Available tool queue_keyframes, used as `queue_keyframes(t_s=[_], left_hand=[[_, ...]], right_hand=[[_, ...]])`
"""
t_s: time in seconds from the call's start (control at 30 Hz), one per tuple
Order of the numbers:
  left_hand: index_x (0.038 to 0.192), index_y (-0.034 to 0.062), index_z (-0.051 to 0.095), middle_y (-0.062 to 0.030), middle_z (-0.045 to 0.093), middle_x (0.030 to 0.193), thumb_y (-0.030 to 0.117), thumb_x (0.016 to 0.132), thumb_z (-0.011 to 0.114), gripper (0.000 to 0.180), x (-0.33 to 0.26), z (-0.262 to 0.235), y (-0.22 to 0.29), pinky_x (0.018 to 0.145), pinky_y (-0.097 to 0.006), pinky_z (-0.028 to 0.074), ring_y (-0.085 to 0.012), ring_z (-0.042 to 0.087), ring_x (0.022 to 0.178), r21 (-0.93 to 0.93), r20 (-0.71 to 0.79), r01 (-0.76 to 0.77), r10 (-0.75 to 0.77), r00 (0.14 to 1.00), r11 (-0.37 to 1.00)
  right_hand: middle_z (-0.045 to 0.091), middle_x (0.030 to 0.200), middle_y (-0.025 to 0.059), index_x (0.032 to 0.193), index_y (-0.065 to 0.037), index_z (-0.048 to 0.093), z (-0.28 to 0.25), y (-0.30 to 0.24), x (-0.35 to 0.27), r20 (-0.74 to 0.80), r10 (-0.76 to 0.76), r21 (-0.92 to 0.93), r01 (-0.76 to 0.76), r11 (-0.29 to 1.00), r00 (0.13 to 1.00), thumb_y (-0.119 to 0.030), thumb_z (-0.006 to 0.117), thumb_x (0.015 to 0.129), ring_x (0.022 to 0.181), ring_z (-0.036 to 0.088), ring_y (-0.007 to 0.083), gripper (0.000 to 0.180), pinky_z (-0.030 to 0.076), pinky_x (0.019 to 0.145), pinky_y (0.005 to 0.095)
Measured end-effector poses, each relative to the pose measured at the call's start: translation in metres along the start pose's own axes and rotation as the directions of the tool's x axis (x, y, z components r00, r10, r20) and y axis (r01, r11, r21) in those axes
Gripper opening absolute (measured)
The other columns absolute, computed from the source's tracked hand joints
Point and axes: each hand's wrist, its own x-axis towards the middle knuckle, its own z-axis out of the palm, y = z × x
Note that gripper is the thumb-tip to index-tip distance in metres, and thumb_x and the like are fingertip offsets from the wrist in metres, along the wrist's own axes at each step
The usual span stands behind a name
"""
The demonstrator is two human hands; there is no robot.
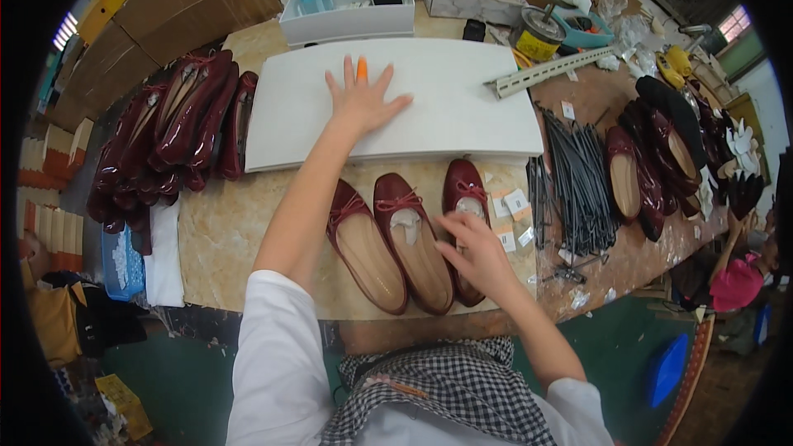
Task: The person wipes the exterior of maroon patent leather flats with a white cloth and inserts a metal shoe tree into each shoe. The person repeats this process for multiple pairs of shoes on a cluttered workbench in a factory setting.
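My left hand (359, 106) lies with fingers spread on a stack of white paper sheets (446, 116), an orange cover on one fingertip. Below the stack, dark red ballet flats with bows stand side by side: a left flat (368, 256), a middle flat (417, 260) with crumpled white paper (405, 224) in its toe, and a right flat (462, 177), also stuffed with paper. Over the right flat hovers my right hand (481, 258), fingers apart and nothing visible in them. It partly hides that shoe; whether it touches the shoe, I cannot tell.
Glossy dark red shoes (165, 128) are piled at the left. To the right lie thin black sticks (578, 186), more red flats (652, 157) and small white tags (517, 202). A slotted metal bar (553, 72) crosses the stack's corner. A white box (347, 25) stands behind.
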Motion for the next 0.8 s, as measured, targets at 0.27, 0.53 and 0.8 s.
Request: queue_keyframes(t_s=[0.27, 0.53, 0.8], left_hand=[[0.074, 0.0056, 0.058, -0.0161, 0.054, 0.079, 0.02, 0.078, 0.064, 0.016, 0.014, -0.121, 0.077, 0.072, -0.044, 0.048, -0.0341, 0.057, 0.08, -0.679, 0.308, 0.189, 0.041, 0.95, 0.71], [0.089, 0.005, 0.068, -0.015, 0.064, 0.111, 0.017, 0.075, 0.071, 0.019, -0.06, -0.229, 0.079, 0.092, -0.043, 0.047, -0.031, 0.061, 0.103, -0.963, 0.075, 0.075, -0.011, 0.997, 0.26], [0.132, 0.0034, 0.045, -0.0103, 0.056, 0.097, 0.0, 0.086, 0.059, 0.048, -0.102, -0.234, 0.06, 0.066, -0.026, 0.046, -0.0144, 0.056, 0.073, -0.728, 0.538, 0.682, -0.559, 0.631, 0.07]], right_hand=[[0.052, 0.131, 0.0174, 0.146, -0.006, 0.03, -0.023, 0.006, -0.035, -0.134, 0.46, 0.794, -0.183, 0.58, 0.878, -0.017, 0.062, 0.091, 0.113, 0.058, 0.0269, 0.064, 0.048, 0.096, 0.0359], [0.052, 0.133, 0.0108, 0.136, -0.007, 0.046, -0.001, -0.04, -0.015, 0.49, 0.493, 0.771, -0.621, 0.141, 0.719, -0.019, 0.056, 0.092, 0.116, 0.056, 0.0231, 0.047, 0.047, 0.097, 0.0361], [0.017, 0.156, 0.0197, 0.148, -0.003, 0.028, 0.025, -0.08, 0.013, 0.298, -0.389, 0.397, 0.257, 0.881, 0.872, 0.007, 0.046, 0.075, 0.146, 0.011, 0.0363, 0.076, 0.017, 0.117, 0.0441]])
